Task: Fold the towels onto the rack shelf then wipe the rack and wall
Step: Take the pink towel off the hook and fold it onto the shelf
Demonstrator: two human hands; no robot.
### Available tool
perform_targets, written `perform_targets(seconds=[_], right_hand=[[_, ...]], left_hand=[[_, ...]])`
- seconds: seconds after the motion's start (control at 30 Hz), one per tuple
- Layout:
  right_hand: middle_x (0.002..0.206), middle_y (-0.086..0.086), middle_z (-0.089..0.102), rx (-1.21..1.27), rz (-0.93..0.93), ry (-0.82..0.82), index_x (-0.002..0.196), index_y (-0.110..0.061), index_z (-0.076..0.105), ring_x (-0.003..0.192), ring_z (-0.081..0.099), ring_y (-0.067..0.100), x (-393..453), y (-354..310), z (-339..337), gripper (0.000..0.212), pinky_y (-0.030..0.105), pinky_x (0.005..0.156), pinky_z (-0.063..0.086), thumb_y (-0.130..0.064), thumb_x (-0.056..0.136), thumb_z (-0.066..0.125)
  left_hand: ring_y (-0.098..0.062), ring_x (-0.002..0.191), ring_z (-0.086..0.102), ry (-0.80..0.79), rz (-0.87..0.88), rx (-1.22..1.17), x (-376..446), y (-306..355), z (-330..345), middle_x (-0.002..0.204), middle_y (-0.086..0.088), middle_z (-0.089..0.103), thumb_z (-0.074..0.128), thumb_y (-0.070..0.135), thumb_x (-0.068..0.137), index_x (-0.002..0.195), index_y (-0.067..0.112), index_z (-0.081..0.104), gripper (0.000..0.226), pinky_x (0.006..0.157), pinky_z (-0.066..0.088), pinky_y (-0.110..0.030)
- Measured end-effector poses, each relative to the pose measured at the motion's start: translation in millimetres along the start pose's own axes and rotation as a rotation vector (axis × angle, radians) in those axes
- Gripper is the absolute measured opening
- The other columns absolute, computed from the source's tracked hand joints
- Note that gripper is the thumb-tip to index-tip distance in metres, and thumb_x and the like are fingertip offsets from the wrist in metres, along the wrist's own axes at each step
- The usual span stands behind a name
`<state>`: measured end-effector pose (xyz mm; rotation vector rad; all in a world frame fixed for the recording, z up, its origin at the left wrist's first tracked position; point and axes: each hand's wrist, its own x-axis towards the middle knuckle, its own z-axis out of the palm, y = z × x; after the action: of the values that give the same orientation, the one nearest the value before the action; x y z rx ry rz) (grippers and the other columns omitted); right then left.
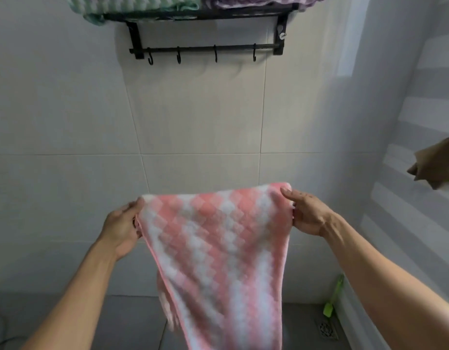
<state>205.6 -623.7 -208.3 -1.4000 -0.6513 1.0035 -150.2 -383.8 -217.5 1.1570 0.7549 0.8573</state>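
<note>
A pink-and-white checked towel (pixel 213 251) is held up in front of the tiled wall (pixel 66 109) by both hands. The upper left corner is pinched in the grip of the left hand (pixel 123 227), whose fingers are curled round the towel's edge. The upper right corner is gripped by the right hand (pixel 305 214), with the thumb laid over the top edge and the fingers closed behind the cloth. The top edge is stretched between the two grips, higher at the right grip than at the left; the rest of the towel hangs below the grips and narrows toward the bottom of the view, where its lower end is cut off.

A black wall rack (pixel 205 29) is mounted well above both grips. On its shelf a folded green-and-white towel (pixel 135 6) is seen above the left grip, and a folded purple-and-white towel (pixel 263 1) lies just beside it, above the right grip. A bar with four hooks (pixel 178 56) runs under the shelf.

To the right of the right grip, a brown cloth (pixel 435 165) rests on a ledge of the side wall. Below that grip, a green-handled tool (pixel 333 299) leans in the corner, and a floor drain (pixel 327 329) is set near it in the grey floor.
</note>
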Motion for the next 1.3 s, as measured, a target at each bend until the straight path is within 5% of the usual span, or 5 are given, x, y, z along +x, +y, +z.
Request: perform_targets(seconds=[0.17, 0.53, 0.73, 0.9, 1.3], right_hand=[[0.098, 0.016, 0.076, -0.145, -0.007, -0.041, 0.102, 0.001, 0.076, 0.08, 0.072, 0.022, -8.1, -5.1, 4.6, 0.069, 0.031, 0.065, 0.059, -0.036, 0.048, 0.097], [0.086, 0.004, 0.074, 0.094, -0.102, 0.163, 0.094, -0.008, 0.075, 0.073, 0.066, 0.016, -14.2, -27.1, 11.5, 0.012, 0.023, 0.059, 0.058, -0.019, 0.091, 0.07], [0.087, 0.002, 0.073, 0.079, -0.08, 0.268, 0.095, -0.008, 0.073, 0.073, 0.065, 0.015, -15.9, -51.3, 11.8, 0.014, 0.025, 0.056, 0.056, -0.021, 0.089, 0.074], [0.094, 0.006, 0.072, -0.109, -0.081, 0.239, 0.104, -0.004, 0.073, 0.079, 0.07, 0.02, -19.4, -76.3, 9.0, 0.022, 0.032, 0.063, 0.059, -0.019, 0.089, 0.075], [0.084, 0.001, 0.065, -0.078, -0.22, 0.367, 0.099, -0.019, 0.062, 0.073, 0.062, 0.016, -11.2, -110.6, 14.0, 0.018, 0.035, 0.072, 0.054, -0.016, 0.089, 0.077]], left_hand=[[-0.017, 0.062, 0.071, 0.008, -0.045, 0.183, -10.7, -15.5, 8.8, 0.076, -0.005, 0.077, 0.065, 0.007, 0.093, 0.105, 0.001, 0.068, 0.015, 0.058, 0.059, -0.026], [-0.015, 0.056, 0.071, 0.192, -0.016, -0.056, -8.5, 17.6, 15.8, 0.072, -0.009, 0.075, 0.069, 0.008, 0.091, 0.088, -0.004, 0.065, 0.013, 0.05, 0.059, -0.028], [-0.019, 0.065, 0.071, 0.181, -0.039, -0.011, -2.2, 27.2, 25.4, 0.089, -0.013, 0.069, 0.067, 0.001, 0.091, 0.127, 0.003, 0.053, 0.038, 0.088, 0.055, -0.042], [-0.021, 0.076, 0.067, 0.241, 0.117, 0.01, 9.6, 57.6, 36.3, 0.116, -0.022, 0.064, 0.071, -0.001, 0.088, 0.145, 0.012, 0.037, 0.067, 0.067, 0.055, -0.036], [-0.016, 0.068, 0.068, 0.341, 0.188, -0.004, 14.6, 91.3, 49.9, 0.089, -0.012, 0.068, 0.077, 0.0, 0.084, 0.094, 0.017, 0.054, 0.03, 0.054, 0.057, -0.026]])
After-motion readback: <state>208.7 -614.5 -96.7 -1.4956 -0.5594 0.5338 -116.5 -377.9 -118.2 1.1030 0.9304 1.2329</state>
